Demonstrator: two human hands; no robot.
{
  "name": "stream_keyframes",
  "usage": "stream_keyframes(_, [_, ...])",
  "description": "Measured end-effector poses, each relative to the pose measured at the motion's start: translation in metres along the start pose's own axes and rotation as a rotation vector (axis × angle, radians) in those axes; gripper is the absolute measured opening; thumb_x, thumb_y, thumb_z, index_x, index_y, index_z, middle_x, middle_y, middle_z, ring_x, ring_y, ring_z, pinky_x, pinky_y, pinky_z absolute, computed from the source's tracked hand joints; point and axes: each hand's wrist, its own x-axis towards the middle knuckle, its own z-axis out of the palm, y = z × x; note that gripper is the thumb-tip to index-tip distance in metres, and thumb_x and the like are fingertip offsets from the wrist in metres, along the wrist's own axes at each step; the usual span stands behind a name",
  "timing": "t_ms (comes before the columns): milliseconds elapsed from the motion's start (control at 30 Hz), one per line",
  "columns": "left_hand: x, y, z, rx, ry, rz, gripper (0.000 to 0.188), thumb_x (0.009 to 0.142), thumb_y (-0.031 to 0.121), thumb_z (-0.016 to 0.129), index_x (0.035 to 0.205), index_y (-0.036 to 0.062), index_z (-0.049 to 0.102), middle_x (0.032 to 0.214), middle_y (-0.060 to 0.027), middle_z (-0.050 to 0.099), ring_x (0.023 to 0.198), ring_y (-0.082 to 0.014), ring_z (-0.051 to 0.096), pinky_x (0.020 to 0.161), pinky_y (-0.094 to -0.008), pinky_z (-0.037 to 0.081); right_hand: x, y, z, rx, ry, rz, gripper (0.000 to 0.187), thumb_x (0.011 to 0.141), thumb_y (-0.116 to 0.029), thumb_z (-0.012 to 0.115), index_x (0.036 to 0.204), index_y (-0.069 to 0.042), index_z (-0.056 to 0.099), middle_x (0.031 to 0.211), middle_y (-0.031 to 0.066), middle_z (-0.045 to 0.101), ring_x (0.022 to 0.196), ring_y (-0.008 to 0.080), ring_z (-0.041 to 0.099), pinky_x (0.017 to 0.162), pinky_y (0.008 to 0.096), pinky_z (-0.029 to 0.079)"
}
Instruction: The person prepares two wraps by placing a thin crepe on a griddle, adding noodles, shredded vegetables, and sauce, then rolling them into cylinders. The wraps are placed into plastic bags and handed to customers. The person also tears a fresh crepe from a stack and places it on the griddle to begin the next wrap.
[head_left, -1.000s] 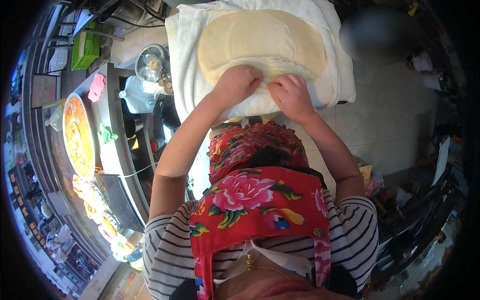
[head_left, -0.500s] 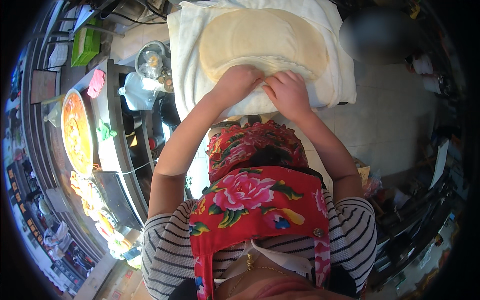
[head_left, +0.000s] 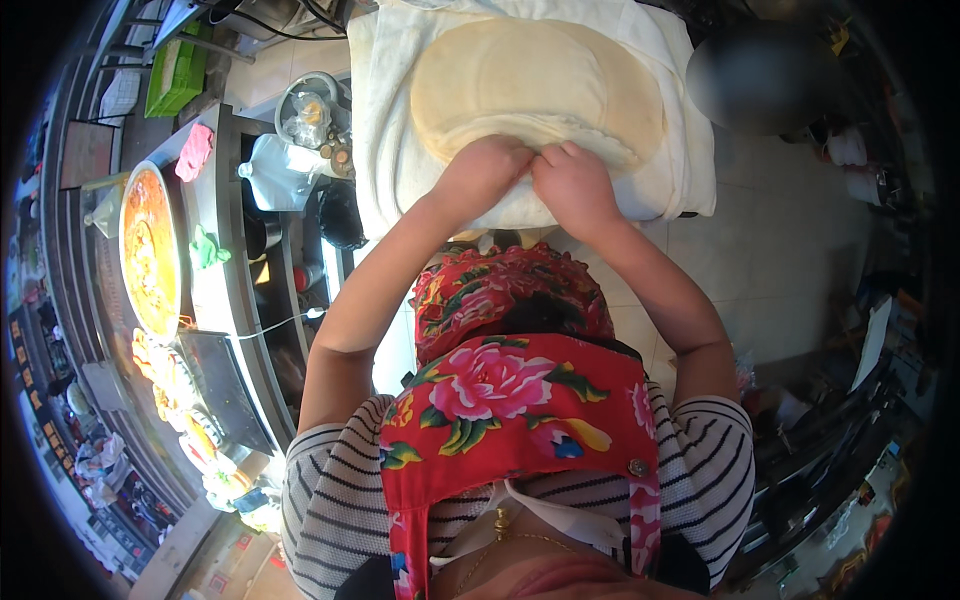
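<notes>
A stack of thin, pale, round dough-like sheets point(head_left: 520, 75) lies on a white cloth point(head_left: 385, 150) in front of me. Their near edges are ruffled and partly lifted. Both hands meet at that near edge, almost touching each other. The fingers of my left hand point(head_left: 485, 175) are curled and closed on the edge of a sheet. Beside it, my right hand point(head_left: 578, 190) pinches the same edge, its fingertips bent down and partly hidden. How many layers are caught between the fingers does not show.
At left, a counter holds a large round pan of orange-red food point(head_left: 150, 250), a pink cloth point(head_left: 195, 152) and a green cloth point(head_left: 208, 248). A clear plastic jug point(head_left: 280, 172) stands near the white cloth. A green crate point(head_left: 177, 75) is farther back. A dark round shape point(head_left: 765, 78) is at far right.
Both hands stay at the near edge of the stack. My right hand has shifted slightly left, its fingers drawn in more. The whole view has shifted a little.
</notes>
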Motion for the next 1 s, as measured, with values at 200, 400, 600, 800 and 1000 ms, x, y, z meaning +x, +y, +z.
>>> stream_keyframes(200, [-0.038,0.032,0.006,0.293,0.072,-0.052,0.025,0.084,0.01,0.061,0.106,0.0021,0.069,0.085,-0.0125,0.059,0.084,-0.0316,0.061,0.07,-0.0421,0.051,0.004,0.007,-0.004,0.118,-0.074,0.035,0.006,0.077,-0.013,0.067,0.081,-0.01,0.065,0.085,0.0056,0.061,0.09,0.0268,0.062,0.074,0.0401,0.054])
stream_keyframes(400, [-0.059,0.033,0.027,0.366,0.006,-0.113,0.053,0.076,0.011,0.064,0.129,0.0067,0.063,0.085,-0.0107,0.059,0.081,-0.0303,0.062,0.069,-0.0407,0.053,0.006,0.003,-0.001,0.031,-0.098,0.004,0.009,0.077,-0.015,0.069,0.082,-0.01,0.063,0.085,0.0061,0.061,0.092,0.0272,0.062,0.073,0.0389,0.054])
stream_keyframes(600, [-0.062,0.032,0.032,0.361,0.022,-0.121,0.058,0.076,0.01,0.063,0.134,0.0072,0.06,0.084,-0.0106,0.058,0.079,-0.0297,0.062,0.069,-0.0405,0.053,0.009,0.01,-0.004,0.059,-0.13,-0.019,0.011,0.078,-0.016,0.07,0.082,-0.01,0.062,0.087,0.0053,0.06,0.093,0.0268,0.062,0.072,0.0393,0.054])
stream_keyframes(800, [-0.065,0.029,0.036,0.365,0.036,-0.094,0.059,0.076,0.009,0.062,0.135,0.0058,0.057,0.082,-0.0106,0.057,0.077,-0.0296,0.062,0.068,-0.0404,0.052,0.008,0.007,-0.001,0.008,-0.16,-0.033,0.011,0.077,-0.015,0.069,0.083,-0.009,0.062,0.089,0.006,0.061,0.093,0.0274,0.062,0.073,0.0398,0.054])
stream_keyframes(1000, [-0.068,0.026,0.04,0.376,-0.01,-0.116,0.059,0.077,0.01,0.062,0.135,0.0058,0.057,0.084,-0.0108,0.057,0.077,-0.0298,0.062,0.068,-0.0408,0.052,0.008,0.006,-0.001,0.061,-0.173,0.01,0.009,0.079,-0.014,0.068,0.084,-0.008,0.064,0.09,0.0063,0.063,0.095,0.0273,0.062,0.075,0.0395,0.054])
